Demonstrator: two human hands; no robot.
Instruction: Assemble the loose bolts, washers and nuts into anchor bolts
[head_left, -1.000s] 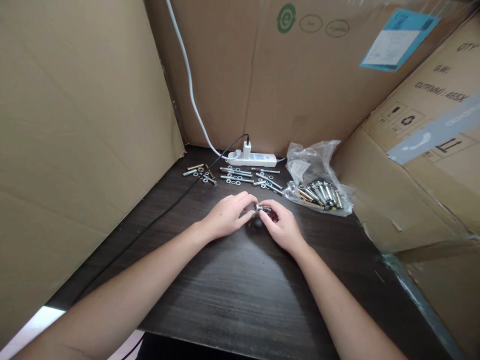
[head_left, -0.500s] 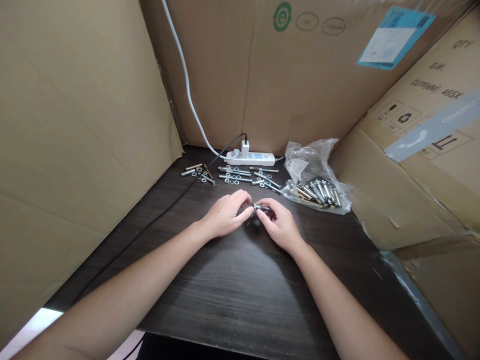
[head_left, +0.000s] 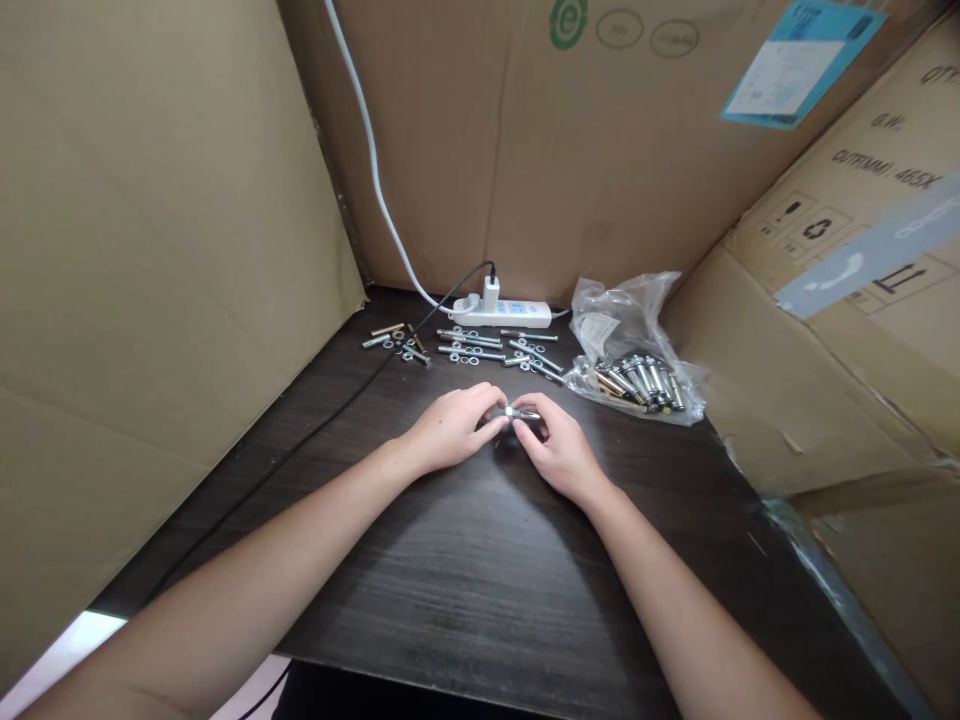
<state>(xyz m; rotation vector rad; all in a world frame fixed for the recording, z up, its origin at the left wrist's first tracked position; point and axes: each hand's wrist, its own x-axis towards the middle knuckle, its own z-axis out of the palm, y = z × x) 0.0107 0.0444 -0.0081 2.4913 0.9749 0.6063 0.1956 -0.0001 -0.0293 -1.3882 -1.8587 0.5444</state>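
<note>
Between my two hands, above the dark table [head_left: 450,580], is a metal expansion bolt [head_left: 529,415], lying roughly level. My right hand [head_left: 561,450] is closed around its shaft with thumb and fingers. The thumb and fingertips of my left hand [head_left: 454,430] pinch the other end, where a bright nut or washer [head_left: 510,411] shows. Much of the bolt is covered by the fingers. Beyond the hands lie long bolts [head_left: 480,355] in rows with loose nuts and washers, and farther left a small group of sleeves [head_left: 377,341], nuts and washers.
A clear plastic bag [head_left: 622,310] of assembled expansion bolts [head_left: 649,380] lies at the right. A white power strip [head_left: 517,314] with a plug stands at the back. A black cable [head_left: 330,415] crosses the left side. Cardboard walls [head_left: 427,130] enclose the table.
The hands stay almost in place. At the left fingertips the nut end of the bolt has turned slightly and now catches the light. The camera view has shifted a little.
</note>
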